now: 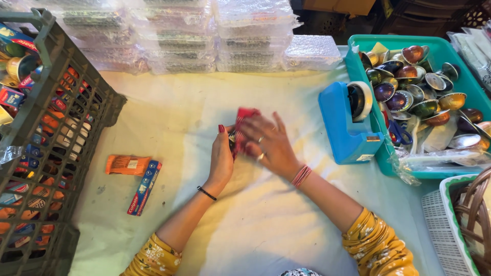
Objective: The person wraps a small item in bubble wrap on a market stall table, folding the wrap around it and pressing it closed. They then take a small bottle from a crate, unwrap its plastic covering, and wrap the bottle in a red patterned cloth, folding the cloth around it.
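Yellow sleeves at bottom edge. Both my hands work a small red packet (244,128) mid-table: left hand (221,158) pinches its near edge, right hand (270,143) fingers spread over top. Looks light, soft, crinkly; best gripped by edges.

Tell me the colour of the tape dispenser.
The tape dispenser is blue, seen in the head view.

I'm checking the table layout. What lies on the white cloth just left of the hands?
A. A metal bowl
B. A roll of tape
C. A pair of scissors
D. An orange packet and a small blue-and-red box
D: an orange packet and a slim blue-and-red box lie side by side, left of the left hand.
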